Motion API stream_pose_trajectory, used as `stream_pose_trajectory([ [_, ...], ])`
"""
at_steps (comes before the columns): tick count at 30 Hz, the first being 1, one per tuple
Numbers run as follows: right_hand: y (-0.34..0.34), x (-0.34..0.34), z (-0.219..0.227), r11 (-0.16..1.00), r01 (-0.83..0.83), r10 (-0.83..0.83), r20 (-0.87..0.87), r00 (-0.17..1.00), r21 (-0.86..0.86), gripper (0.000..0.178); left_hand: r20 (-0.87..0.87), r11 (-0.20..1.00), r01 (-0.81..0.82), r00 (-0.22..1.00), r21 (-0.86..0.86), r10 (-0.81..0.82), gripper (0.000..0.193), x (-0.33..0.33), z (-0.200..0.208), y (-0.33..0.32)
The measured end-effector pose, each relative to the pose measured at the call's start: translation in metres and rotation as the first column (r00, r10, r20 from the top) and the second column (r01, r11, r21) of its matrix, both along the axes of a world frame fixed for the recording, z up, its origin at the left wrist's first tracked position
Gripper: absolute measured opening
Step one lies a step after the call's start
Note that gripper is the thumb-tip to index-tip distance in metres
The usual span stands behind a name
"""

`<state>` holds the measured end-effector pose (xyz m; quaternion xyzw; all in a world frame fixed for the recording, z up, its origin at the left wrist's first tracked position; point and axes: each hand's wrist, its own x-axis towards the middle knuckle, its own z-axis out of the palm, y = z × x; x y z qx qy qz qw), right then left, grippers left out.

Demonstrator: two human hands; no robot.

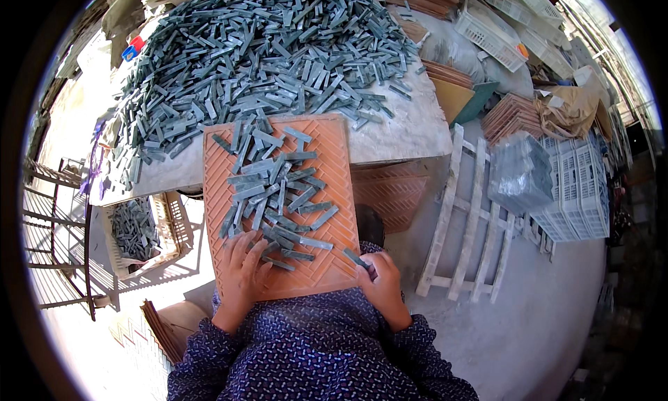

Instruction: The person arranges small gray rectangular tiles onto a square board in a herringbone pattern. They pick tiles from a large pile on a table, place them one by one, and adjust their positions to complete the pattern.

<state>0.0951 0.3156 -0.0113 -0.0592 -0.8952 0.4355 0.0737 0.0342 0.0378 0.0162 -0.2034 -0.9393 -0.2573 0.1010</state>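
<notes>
An orange tray [233, 147] with a raised herringbone pattern slopes from the table edge down to my lap. Loose grey-green stone strips [261, 171] lie in a jumbled heap along its middle. My right hand [383, 284], by the tray's lower right corner, pinches one stone strip [354, 257] between thumb and fingers; the strip points up and left over the grooves. On the tray's lower left, my left hand [243, 267] rests with fingers apart and bent, the tips against the lowest strips of the heap. Nothing shows gripped in it.
A big pile of the same strips [278, 53] covers the pale table [410, 133]. Below left stands a crate [167, 227] with more strips. On the right are a wooden pallet frame [463, 206], white plastic crates [574, 185] and stacked orange trays [511, 115]. A metal rack [59, 241] stands far left.
</notes>
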Motion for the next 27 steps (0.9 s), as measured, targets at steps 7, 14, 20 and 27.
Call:
stream_pose_trajectory([
  [7, -0.006, 0.002, -0.014, 0.981, 0.077, -0.078, -0.002, 0.997, -0.177, 0.015, -0.05, 0.893, -0.443, 0.893, 0.077, 0.447, 0.069, -0.025, -0.03, -0.047],
  [14, -0.019, 0.013, -0.003, 0.925, 0.137, -0.067, 0.202, 0.977, -0.356, 0.016, 0.583, 0.521, -0.596, 0.784, 0.611, 0.214, 0.047, -0.004, -0.054, -0.088],
  [20, -0.018, 0.017, 0.009, 0.996, -0.006, 0.007, 0.014, 1.0, -0.084, 0.015, 0.292, 0.718, -0.516, 0.857, 0.468, 0.425, 0.042, 0.003, -0.037, -0.088],
  [27, -0.02, 0.026, 0.017, 0.998, 0.007, -0.001, 0.109, 0.994, -0.062, 0.016, 0.19, 0.969, 0.018, 0.979, 0.245, -0.066, 0.02, 0.008, 0.001, -0.023],
])
